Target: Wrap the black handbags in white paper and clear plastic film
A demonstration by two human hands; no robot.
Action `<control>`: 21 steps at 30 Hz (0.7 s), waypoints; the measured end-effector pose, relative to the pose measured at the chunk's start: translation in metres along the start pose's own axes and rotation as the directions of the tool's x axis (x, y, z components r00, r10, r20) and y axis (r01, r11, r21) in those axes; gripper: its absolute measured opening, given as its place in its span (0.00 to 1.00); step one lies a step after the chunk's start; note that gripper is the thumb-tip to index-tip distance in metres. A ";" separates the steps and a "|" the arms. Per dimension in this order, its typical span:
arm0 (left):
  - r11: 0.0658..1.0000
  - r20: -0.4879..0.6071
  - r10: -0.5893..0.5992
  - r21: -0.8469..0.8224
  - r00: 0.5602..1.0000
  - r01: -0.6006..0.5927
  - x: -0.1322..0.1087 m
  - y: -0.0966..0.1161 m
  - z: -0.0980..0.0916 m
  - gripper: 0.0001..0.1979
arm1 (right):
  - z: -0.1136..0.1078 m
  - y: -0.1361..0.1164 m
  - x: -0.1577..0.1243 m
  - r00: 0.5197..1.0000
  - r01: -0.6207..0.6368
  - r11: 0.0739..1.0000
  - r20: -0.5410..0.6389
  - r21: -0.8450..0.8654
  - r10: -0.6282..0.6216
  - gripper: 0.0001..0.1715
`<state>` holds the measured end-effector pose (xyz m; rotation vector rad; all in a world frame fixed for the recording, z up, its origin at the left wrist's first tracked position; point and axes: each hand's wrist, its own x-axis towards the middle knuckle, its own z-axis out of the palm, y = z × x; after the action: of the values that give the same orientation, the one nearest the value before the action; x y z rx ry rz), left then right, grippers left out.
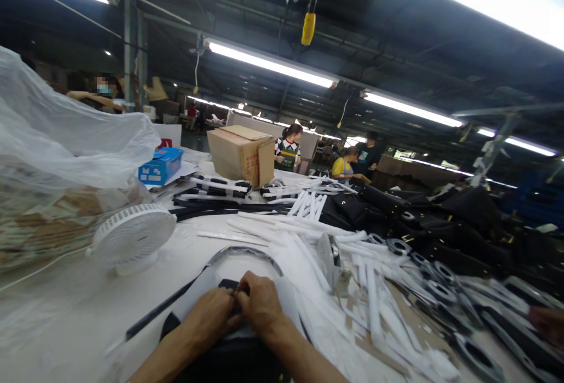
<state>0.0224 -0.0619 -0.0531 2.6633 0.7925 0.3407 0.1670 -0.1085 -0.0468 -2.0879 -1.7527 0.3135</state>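
Note:
A black bag (233,359) lies before me on the white table, partly hidden by my forearms. Its arched handle (247,250) stands up beyond my hands, with a shiny wrap around it. White sheet material (200,289) lies against the bag beside my wrists. My left hand (218,308) is closed at the bag's upper middle, fingers curled over a small dark part. Right beside it, my right hand (259,301) pinches at the same spot, thumb and fingers together. The exact piece between the fingertips is hidden. A long black strap (163,306) stretches out to the left.
A white fan (134,233) stands left, near a plastic-covered pile (57,195). White strips (374,301), a metal device (330,256) and grey rings (476,356) lie right. Behind are a blue box (161,165), a carton (240,154), black bags (440,218) and several people.

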 end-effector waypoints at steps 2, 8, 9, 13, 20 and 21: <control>0.998 0.036 -0.034 0.063 0.999 0.032 -0.001 0.003 -0.006 0.13 | -0.004 0.000 -0.001 0.999 0.006 1.000 0.031 0.020 -0.007 0.14; 0.992 0.083 -0.117 0.061 0.990 0.112 -0.024 0.010 -0.011 0.13 | -0.011 0.002 -0.006 0.994 0.044 0.994 0.091 0.099 -0.053 0.15; 0.991 0.083 -0.131 0.043 0.988 0.128 -0.031 0.011 -0.007 0.15 | -0.011 0.002 -0.007 0.993 0.061 0.992 0.097 0.112 -0.072 0.15; 0.984 0.099 -0.166 0.077 0.981 0.159 -0.051 0.016 0.012 0.32 | -0.012 0.002 -0.008 0.979 0.152 0.983 0.120 0.103 -0.164 0.16; 0.967 0.068 -0.199 0.179 0.978 0.184 -0.051 0.028 0.025 0.30 | -0.023 0.003 -0.009 0.962 0.221 0.974 0.155 0.038 -0.224 0.14; 0.966 0.054 -0.195 0.186 0.979 0.182 -0.050 0.029 0.025 0.29 | -0.025 0.003 -0.010 0.957 0.232 0.972 0.171 0.037 -0.235 0.14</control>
<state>0.0032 -0.1192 -0.0716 2.7168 1.0909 0.1291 0.1784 -0.1221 -0.0269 -1.8641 -2.0684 0.4511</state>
